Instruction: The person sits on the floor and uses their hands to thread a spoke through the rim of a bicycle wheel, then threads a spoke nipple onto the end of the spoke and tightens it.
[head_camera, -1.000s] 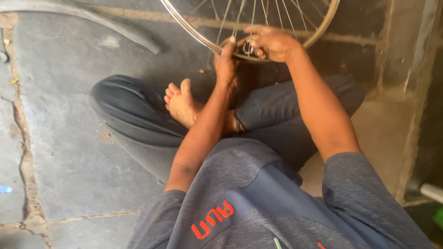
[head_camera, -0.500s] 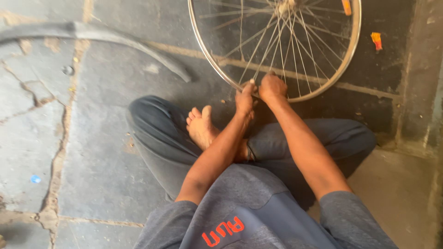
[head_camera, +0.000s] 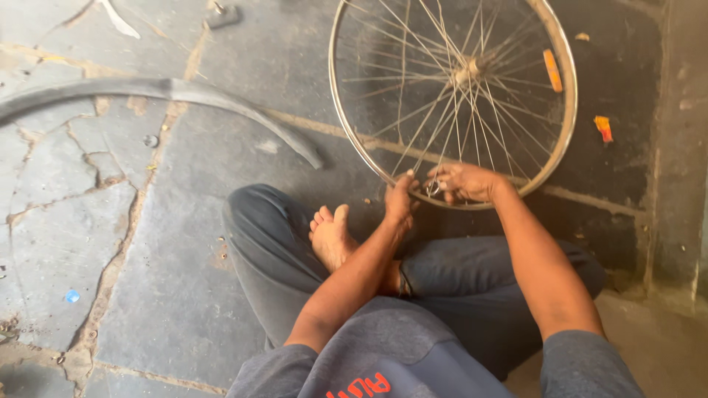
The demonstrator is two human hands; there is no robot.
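A bare bicycle wheel (head_camera: 564, 110) with a silver rim and thin spokes lies flat on the stone floor in front of my crossed legs. My left hand (head_camera: 400, 200) grips the near edge of the rim. My right hand (head_camera: 463, 182) is closed on a small metal tool (head_camera: 434, 188) held against the rim where a spoke meets it. An orange reflector (head_camera: 552, 70) sits among the spokes on the far side. The hub (head_camera: 466, 71) is in the wheel's middle.
A curved grey mudguard (head_camera: 169, 92) lies on the cracked floor to the left. A second orange reflector (head_camera: 603, 127) lies right of the wheel. My bare foot (head_camera: 331, 236) rests just below the rim. A raised stone step (head_camera: 682, 147) borders the right.
The view has tilted up and shifted, so the whole wheel now shows. Both hands stay at the near rim, working the same spot with the tool.
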